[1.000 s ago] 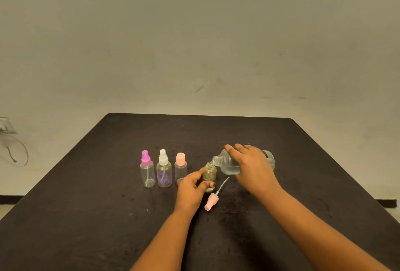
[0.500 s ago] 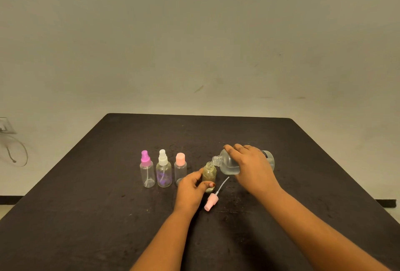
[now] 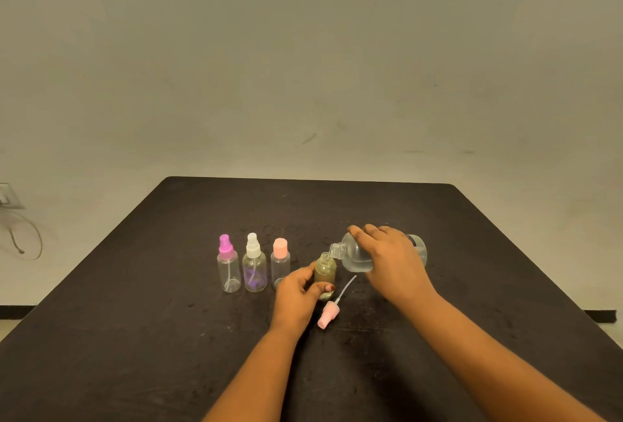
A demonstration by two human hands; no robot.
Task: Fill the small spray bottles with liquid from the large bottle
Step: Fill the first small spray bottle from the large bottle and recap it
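While the right hand (image 3: 392,261) grips the big bottle (image 3: 357,254) tipped left, its mouth is right at the open small bottle (image 3: 325,273), which the left hand (image 3: 296,297) holds mid-table (image 3: 135,337), pink sprayer (image 3: 328,315) lying just nearer.

On a dark table (image 3: 135,337) the left hand (image 3: 296,297) grips an open yellowish bottle (image 3: 325,270) while the right hand (image 3: 391,263) tips a large clear bottle (image 3: 354,254) mouth-down over its neck, a pink sprayer (image 3: 328,313) lying just beside, three capped bottles (image 3: 254,268) standing left.
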